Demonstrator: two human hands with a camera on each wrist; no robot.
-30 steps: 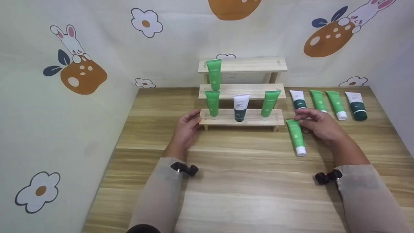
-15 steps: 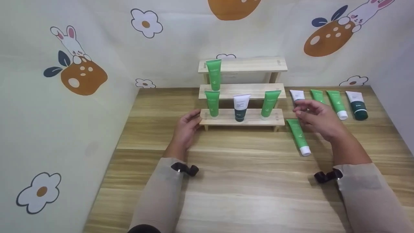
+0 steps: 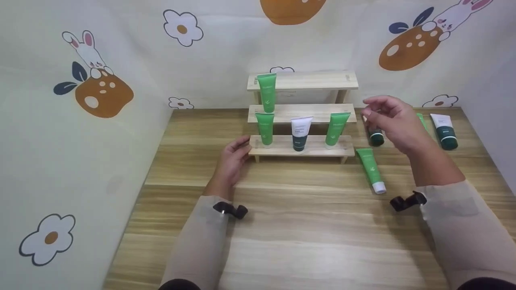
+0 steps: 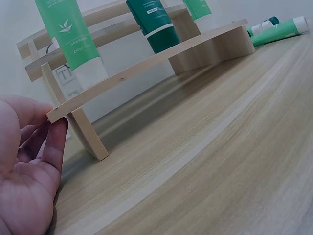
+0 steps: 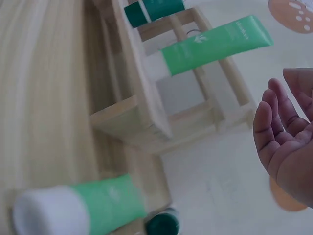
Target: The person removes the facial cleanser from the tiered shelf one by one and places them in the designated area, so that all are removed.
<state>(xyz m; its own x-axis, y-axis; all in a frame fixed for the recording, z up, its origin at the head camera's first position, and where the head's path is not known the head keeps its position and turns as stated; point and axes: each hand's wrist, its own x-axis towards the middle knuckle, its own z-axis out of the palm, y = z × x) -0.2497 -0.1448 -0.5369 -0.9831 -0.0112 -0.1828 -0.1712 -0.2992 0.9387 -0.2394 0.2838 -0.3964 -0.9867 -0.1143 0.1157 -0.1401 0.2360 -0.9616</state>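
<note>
A three-step wooden display stand (image 3: 301, 150) carries several tubes. On its lowest step stand a green tube (image 3: 265, 129), a white and dark green tube (image 3: 300, 135) and another green tube (image 3: 337, 129). One more green tube (image 3: 267, 93) is upright on the middle step at the left. My left hand (image 3: 232, 163) pinches the left end of the lowest step between thumb and fingers, as the left wrist view confirms. Raised at the right, my right hand (image 3: 397, 123) holds nothing, its fingers loosely bent. It partly covers a white and dark green tube (image 3: 376, 137) lying on the table.
A green tube with a white cap (image 3: 371, 171) lies right of the stand's front. Farther right lies a larger white and dark green tube (image 3: 446, 132). Beside it a green tube (image 3: 421, 120) is mostly hidden by my right hand. A patterned cloth wall (image 3: 217, 64) closes the back.
My right hand has let go of the green tube in front and risen up and away from it. That tube's capped end has swung slightly right. The left hand has stayed put.
</note>
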